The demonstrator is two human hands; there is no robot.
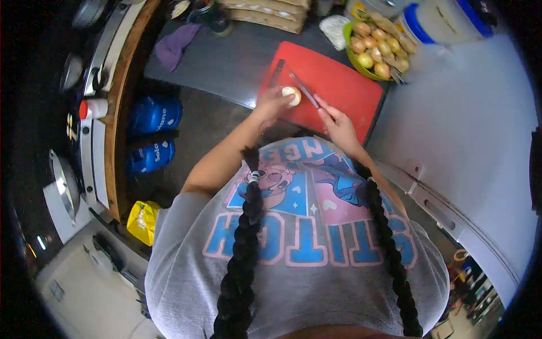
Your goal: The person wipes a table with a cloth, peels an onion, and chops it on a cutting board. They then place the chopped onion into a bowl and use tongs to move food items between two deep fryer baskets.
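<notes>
Currently, onion [290,95] clasped in left grip [273,105], over red board [344,90], just beside knife [305,90] clenched in right grip [339,123].

Single head-worn camera, directed forward and steeply down over the grey shirt [299,237] toward the dark grey surface [226,62].

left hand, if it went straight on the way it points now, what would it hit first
Past the pale onion in its fingers, the left hand would likely meet the knife blade in the right hand, though the blade's height over the red board is unclear.
</notes>
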